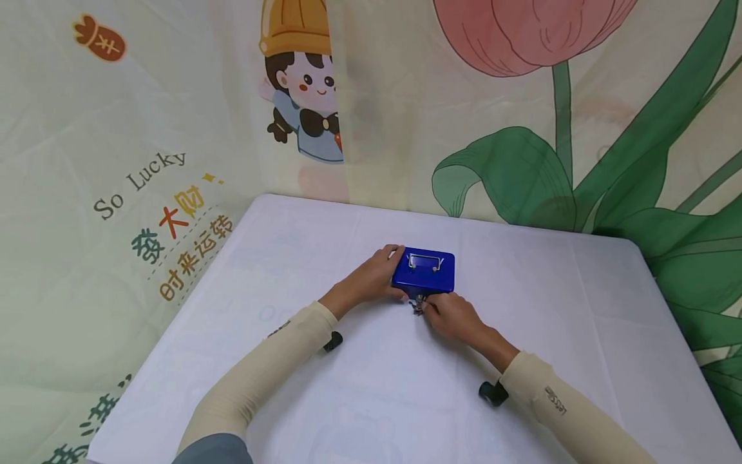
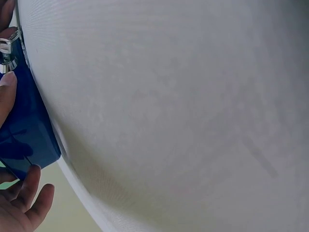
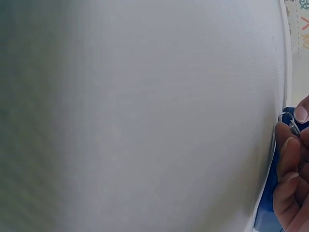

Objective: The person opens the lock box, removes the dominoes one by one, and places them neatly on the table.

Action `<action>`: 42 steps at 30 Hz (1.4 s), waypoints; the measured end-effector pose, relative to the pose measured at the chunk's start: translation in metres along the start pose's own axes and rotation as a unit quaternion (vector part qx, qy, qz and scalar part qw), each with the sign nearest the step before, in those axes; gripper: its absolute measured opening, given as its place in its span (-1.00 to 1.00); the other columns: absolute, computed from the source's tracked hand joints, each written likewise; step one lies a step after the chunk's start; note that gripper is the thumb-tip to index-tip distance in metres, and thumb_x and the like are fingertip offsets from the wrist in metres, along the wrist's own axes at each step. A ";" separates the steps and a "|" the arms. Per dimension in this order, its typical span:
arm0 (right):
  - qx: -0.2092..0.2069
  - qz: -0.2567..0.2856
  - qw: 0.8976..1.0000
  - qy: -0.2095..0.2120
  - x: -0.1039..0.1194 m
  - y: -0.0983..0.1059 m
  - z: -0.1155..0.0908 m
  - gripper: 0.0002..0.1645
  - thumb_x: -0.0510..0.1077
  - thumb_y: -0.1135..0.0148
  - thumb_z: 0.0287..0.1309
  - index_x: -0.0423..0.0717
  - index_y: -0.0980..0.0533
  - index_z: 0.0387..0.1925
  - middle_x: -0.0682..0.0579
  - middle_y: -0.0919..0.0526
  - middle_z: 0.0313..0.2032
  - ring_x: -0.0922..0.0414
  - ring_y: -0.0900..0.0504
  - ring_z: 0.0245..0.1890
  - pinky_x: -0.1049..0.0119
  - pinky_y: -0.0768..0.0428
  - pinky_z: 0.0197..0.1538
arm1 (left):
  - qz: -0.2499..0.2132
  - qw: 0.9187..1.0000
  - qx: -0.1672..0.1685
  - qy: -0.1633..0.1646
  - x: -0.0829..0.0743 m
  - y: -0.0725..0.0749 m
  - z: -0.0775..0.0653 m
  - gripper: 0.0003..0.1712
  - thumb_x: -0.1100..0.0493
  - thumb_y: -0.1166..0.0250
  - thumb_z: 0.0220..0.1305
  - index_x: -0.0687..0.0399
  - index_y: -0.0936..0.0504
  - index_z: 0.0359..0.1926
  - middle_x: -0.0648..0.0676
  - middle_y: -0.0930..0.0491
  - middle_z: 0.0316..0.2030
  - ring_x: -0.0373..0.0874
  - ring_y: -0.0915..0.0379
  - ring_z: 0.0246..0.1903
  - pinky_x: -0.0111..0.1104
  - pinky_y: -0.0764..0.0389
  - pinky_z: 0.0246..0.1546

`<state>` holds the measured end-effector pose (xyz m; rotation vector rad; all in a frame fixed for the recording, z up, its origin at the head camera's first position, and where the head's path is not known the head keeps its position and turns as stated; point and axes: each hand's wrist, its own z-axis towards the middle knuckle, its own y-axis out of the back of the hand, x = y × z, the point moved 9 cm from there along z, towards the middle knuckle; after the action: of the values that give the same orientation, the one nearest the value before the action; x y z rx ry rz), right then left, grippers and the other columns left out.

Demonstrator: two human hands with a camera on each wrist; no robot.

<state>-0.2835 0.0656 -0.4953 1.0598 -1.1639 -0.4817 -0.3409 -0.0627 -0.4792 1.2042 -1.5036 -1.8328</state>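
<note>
A small blue metal cash box [image 1: 423, 274] with a wire handle on its lid rests level on the white table. My left hand [image 1: 379, 274] grips its left side. In the left wrist view the left thumb [image 2: 7, 99] lies along the front beside the lock, and the left fingers [image 2: 36, 193] curl at the side. At the front face my right hand [image 1: 455, 317] pinches a small bunch of silver keys [image 1: 417, 305] at the lock. The right wrist view catches the key ring [image 3: 288, 117] by the right fingers [image 3: 289, 159]; how far a key sits in is hidden.
The white-covered table [image 1: 568, 322] spreads around the box on all sides. Behind it hangs a printed curtain [image 1: 388, 116] with a cartoon figure and a large tulip. Black wrist cameras [image 1: 493, 393] hang below both sleeves.
</note>
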 end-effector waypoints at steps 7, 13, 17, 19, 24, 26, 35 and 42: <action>0.006 -0.004 1.000 -0.012 0.000 -0.002 -0.002 -0.70 -0.17 -0.18 0.37 -0.05 -0.58 -0.52 0.15 -0.41 -0.68 0.20 -0.42 -0.62 0.36 -0.32 -0.52 | -0.010 1.000 0.006 0.003 -0.001 0.001 -0.003 0.32 -0.24 -0.54 0.02 0.22 0.01 0.57 0.25 -0.14 0.48 0.12 -0.18 0.43 -0.07 -0.32 0.42; 0.006 -0.027 1.000 -0.012 0.003 -0.001 -0.002 -0.78 -0.16 -0.21 0.35 -0.09 -0.64 -0.43 0.15 -0.45 -0.66 0.19 -0.42 -0.60 0.35 -0.34 -0.50 | -0.031 0.999 0.013 -0.002 -0.001 0.002 -0.004 0.32 -0.22 -0.53 0.03 0.23 0.04 0.57 0.26 -0.10 0.49 0.12 -0.14 0.45 -0.07 -0.28 0.43; 0.009 -0.036 0.999 -0.013 0.003 -0.001 -0.002 -0.82 -0.15 -0.23 0.35 -0.11 -0.66 -0.37 0.14 -0.49 -0.63 0.18 -0.43 -0.57 0.34 -0.37 -0.47 | -0.049 0.999 0.018 -0.009 -0.002 0.001 -0.004 0.32 -0.19 -0.53 0.06 0.27 0.07 0.57 0.27 -0.06 0.50 0.12 -0.12 0.47 -0.10 -0.25 0.45; 0.011 -0.037 0.999 -0.011 0.002 -0.001 -0.002 -0.82 -0.15 -0.24 0.35 -0.11 -0.67 -0.35 0.14 -0.52 -0.61 0.18 -0.44 -0.56 0.34 -0.39 -0.45 | -0.054 0.998 0.020 -0.010 -0.002 0.001 -0.003 0.32 -0.17 -0.53 0.06 0.28 0.07 0.57 0.28 -0.05 0.50 0.12 -0.13 0.46 -0.10 -0.26 0.45; 0.018 -0.031 0.999 -0.011 0.001 0.001 -0.003 -0.84 -0.12 -0.29 0.30 -0.12 -0.71 -0.26 0.12 -0.65 -0.51 0.18 -0.48 -0.53 0.33 -0.44 -0.41 | -0.062 0.998 0.025 -0.009 -0.002 0.000 -0.004 0.31 -0.15 -0.53 0.08 0.29 0.09 0.57 0.30 -0.03 0.50 0.14 -0.16 0.45 -0.10 -0.28 0.43; 0.023 -0.025 0.999 -0.012 0.000 0.003 -0.004 -0.82 -0.10 -0.32 0.28 -0.11 -0.72 -0.23 0.11 -0.69 -0.48 0.19 -0.49 -0.51 0.33 -0.47 -0.39 | -0.064 0.998 0.027 -0.009 -0.002 0.000 -0.004 0.31 -0.15 -0.53 0.08 0.28 0.09 0.57 0.30 -0.03 0.50 0.14 -0.17 0.45 -0.09 -0.29 0.43; 0.039 0.026 0.999 0.008 -0.008 0.023 -0.012 -0.80 0.02 -0.31 0.31 0.01 -0.70 -0.33 0.22 -0.62 -0.54 0.23 -0.49 -0.50 0.33 -0.50 -0.44 | -0.081 0.996 0.032 -0.001 0.000 -0.002 -0.005 0.32 -0.12 -0.54 0.08 0.25 0.11 0.58 0.28 0.00 0.52 0.15 -0.20 0.43 -0.07 -0.32 0.41; -0.014 0.039 0.999 0.014 -0.023 0.048 -0.017 -0.72 0.14 -0.33 0.27 0.04 -0.67 -0.35 0.22 -0.59 -0.59 0.20 -0.50 -0.48 0.34 -0.52 -0.45 | -0.079 0.996 0.035 -0.003 -0.002 0.000 -0.006 0.30 -0.10 -0.54 0.09 0.26 0.10 0.58 0.28 0.00 0.52 0.16 -0.22 0.43 -0.08 -0.34 0.39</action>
<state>-0.2864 0.1129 -0.4658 0.9900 -1.1673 -0.4197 -0.3349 -0.0644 -0.4783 1.3864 -1.5252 -1.8997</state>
